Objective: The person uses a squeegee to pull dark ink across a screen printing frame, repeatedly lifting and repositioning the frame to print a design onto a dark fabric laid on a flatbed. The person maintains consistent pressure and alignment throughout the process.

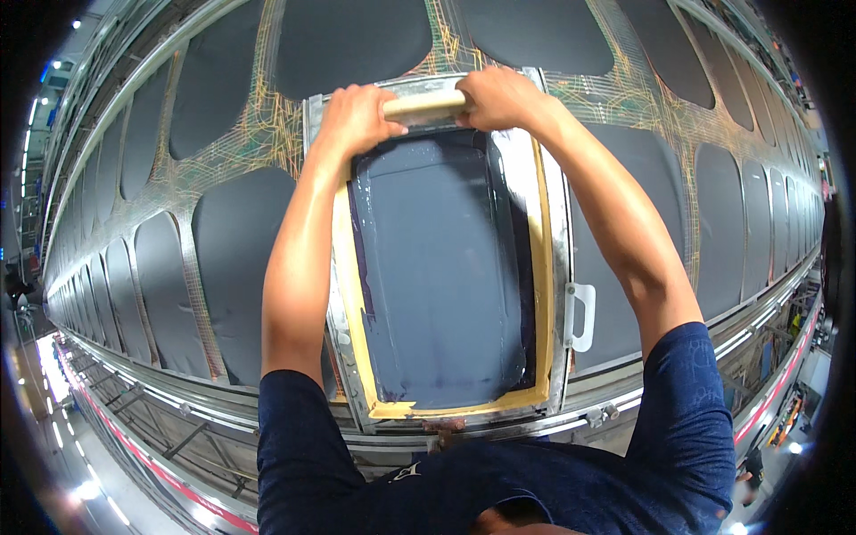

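Observation:
Both my arms reach forward over a screen-printing frame [558, 267] with metal sides and yellow tape along its inner edges. At its far end, my left hand [358, 120] is wrapped round the left end of a pale squeegee [424, 104]. My right hand [502, 98] grips the squeegee's right end. Its lower edge is hard to make out against the mesh. Dark, glossy ink [506, 178] lines the sides of the grey mesh [437, 276], with a bright reflection at the upper right.
Dark fabric panels [637, 178] lie in rows on the long printing table [227, 156], its surface between them streaked orange and green. A white handle [582, 317] sticks out from the frame's right side. Metal rails [606, 392] run along the table's near edge.

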Motion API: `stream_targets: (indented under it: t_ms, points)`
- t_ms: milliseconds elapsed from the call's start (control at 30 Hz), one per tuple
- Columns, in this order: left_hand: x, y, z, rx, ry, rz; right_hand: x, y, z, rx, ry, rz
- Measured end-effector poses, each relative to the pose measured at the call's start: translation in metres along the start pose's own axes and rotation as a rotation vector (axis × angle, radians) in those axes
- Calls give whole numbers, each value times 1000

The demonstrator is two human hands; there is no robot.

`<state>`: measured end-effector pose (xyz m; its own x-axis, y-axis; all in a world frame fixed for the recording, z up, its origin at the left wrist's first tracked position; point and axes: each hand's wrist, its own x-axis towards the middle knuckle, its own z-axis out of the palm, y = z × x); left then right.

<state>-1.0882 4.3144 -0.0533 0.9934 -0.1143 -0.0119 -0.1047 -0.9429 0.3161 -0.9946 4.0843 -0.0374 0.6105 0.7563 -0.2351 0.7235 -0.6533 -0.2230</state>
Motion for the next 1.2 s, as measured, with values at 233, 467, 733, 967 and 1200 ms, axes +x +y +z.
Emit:
stream_targets:
  t_ms: [233,467,733,967,1200]
  points:
    - [-18,11,9,9,-4,-23,-13,-3,24,44,119,-21]
    - [-156,69,37,-51,-7,-7,-138,-71,69,86,57,-35]
    - [-369,172,74,-103,32,2,-334,-178,143,53,91,-61]
    - [-332,159,54,-106,42,40,-312,-160,125,123,119,-67]
    - [-125,74,16,30,100,64,-118,-42,58,73,106,-34]
